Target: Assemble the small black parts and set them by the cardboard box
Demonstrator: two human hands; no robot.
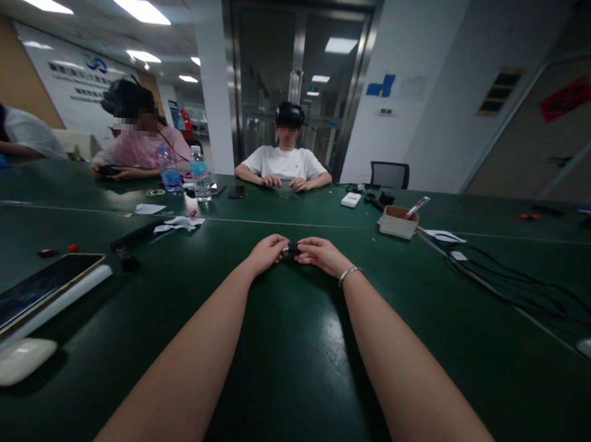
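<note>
Both my arms stretch forward over the dark green table (288,340). Between my fingertips is a small black object (292,249) with a shiny metallic end on its left side. My left hand (268,253) pinches the metallic end. The fingers of my right hand (319,254) are closed on the black end, and a silver bracelet (349,275) circles that wrist. The object is too small to identify, and part of it is hidden by my fingers.
A phone (36,288) and a white rounded case (15,362) lie at the left. Two bottles (201,175) stand at the back left. At right are a small box (398,223) and black cables (517,278). A person (287,164) sits opposite.
</note>
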